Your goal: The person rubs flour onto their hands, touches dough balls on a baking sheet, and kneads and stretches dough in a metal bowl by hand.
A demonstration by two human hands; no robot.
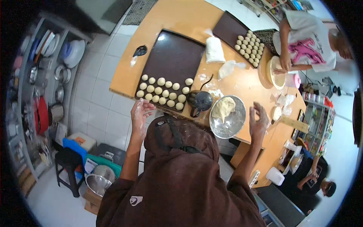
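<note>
My left hand (pixel 143 110), dusted with flour, is held with fingers apart near the lower left corner of a dark tray (pixel 174 51). Rows of round dough balls (pixel 161 81) sit on the tray's lower part. Floury too, my right hand (pixel 259 118) is raised with its fingers spread, just right of a metal bowl (pixel 241 113). Inside that bowl lies a lump of pale dough (pixel 224 108). A dark jug-like container (pixel 201 101) stands between tray and bowl. Neither hand holds anything.
A second dark tray (pixel 230 30) with dough balls lies at the upper right, near bags of white powder (pixel 214 49). One person works at a pale basin (pixel 278 73); another person is at the lower right. Shelves (pixel 72 41) and a black stool (pixel 70 162) stand left.
</note>
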